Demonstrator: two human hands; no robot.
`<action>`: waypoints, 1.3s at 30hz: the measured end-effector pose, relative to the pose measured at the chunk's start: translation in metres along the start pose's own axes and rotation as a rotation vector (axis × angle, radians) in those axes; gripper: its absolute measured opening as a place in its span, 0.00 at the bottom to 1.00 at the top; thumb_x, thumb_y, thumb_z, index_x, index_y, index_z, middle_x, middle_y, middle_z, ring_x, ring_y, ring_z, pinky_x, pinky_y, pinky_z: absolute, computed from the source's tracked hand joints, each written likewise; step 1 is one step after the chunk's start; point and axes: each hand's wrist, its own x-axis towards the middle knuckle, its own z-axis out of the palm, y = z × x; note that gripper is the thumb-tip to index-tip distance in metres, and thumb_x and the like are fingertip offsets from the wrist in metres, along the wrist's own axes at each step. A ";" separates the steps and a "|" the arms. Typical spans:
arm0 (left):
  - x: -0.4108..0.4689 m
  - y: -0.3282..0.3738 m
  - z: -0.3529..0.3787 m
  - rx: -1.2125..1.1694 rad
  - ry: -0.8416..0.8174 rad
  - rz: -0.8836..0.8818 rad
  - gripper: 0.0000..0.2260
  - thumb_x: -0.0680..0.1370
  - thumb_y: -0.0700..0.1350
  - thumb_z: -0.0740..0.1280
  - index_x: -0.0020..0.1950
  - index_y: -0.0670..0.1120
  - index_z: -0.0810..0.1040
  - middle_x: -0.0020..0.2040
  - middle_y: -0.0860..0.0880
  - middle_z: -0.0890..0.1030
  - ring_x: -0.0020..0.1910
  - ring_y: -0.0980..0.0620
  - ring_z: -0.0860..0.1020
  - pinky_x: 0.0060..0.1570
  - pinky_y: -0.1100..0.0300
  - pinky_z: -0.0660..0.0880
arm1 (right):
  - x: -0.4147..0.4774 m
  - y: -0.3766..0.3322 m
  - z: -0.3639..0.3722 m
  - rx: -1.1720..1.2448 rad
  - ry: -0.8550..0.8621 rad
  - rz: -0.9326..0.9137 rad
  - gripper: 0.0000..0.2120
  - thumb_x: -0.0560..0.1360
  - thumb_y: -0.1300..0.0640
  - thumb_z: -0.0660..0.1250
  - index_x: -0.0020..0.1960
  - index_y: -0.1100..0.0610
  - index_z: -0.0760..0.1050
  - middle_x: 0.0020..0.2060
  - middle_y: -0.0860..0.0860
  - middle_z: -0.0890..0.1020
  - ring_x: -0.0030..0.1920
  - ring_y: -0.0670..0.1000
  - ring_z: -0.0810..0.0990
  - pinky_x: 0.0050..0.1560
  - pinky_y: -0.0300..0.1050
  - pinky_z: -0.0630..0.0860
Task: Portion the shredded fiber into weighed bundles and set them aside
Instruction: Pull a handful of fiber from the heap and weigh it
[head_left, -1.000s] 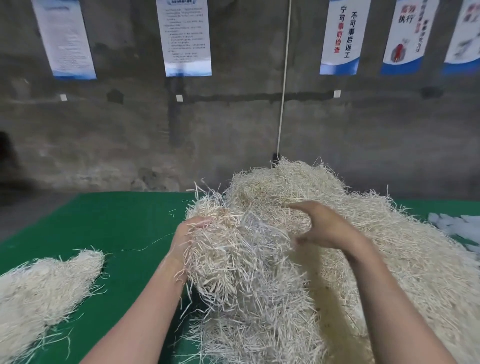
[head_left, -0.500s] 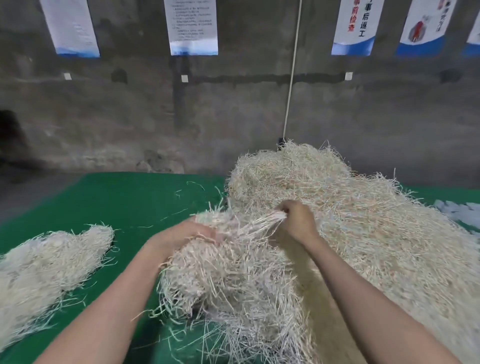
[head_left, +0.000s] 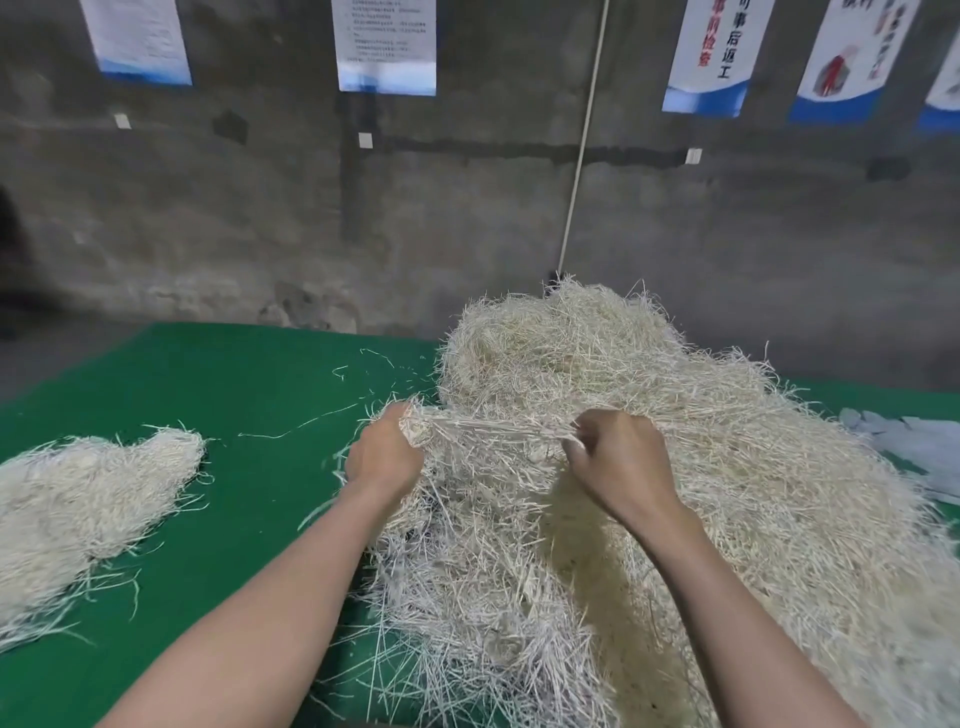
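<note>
While the left hand (head_left: 384, 457) and right hand (head_left: 618, 467) each clutch one end of a stretched tuft (head_left: 498, 428), big fiber heap (head_left: 701, 519) under them from 1 to 5 o'clock on green table (head_left: 234, 395), smaller bundle (head_left: 88, 499) apart at 9 o'clock

Dim, soft light; wide-angle edge warp

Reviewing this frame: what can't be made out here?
All head view.
Fingertips of left hand and right hand: buried in the fiber tuft they grip.
Side bundle: cut off by left edge.
Main pile: runs off right and bottom edges.
Pale things at right: blurred, partly behind the pile, unidentifiable.
Wall poster: print too small; top cropped.
</note>
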 end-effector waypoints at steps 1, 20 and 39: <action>0.001 0.002 0.001 -0.055 0.034 0.004 0.30 0.75 0.40 0.68 0.73 0.55 0.62 0.57 0.47 0.79 0.23 0.57 0.70 0.20 0.63 0.66 | -0.003 0.001 -0.001 0.007 0.007 -0.008 0.18 0.73 0.64 0.67 0.29 0.53 0.64 0.24 0.48 0.71 0.26 0.47 0.72 0.34 0.42 0.75; 0.002 0.073 0.014 -0.757 0.039 -0.200 0.27 0.78 0.43 0.64 0.75 0.47 0.58 0.74 0.45 0.63 0.71 0.42 0.63 0.69 0.43 0.61 | 0.034 -0.037 0.046 0.477 -0.310 -0.075 0.07 0.76 0.64 0.62 0.40 0.57 0.67 0.37 0.51 0.72 0.38 0.49 0.70 0.43 0.48 0.74; 0.037 0.076 0.000 -0.934 0.199 -0.382 0.27 0.79 0.40 0.63 0.76 0.46 0.57 0.74 0.43 0.64 0.70 0.41 0.66 0.70 0.43 0.61 | 0.036 -0.008 0.013 0.264 -0.105 -0.047 0.08 0.71 0.47 0.69 0.41 0.47 0.70 0.49 0.41 0.73 0.51 0.43 0.71 0.55 0.39 0.69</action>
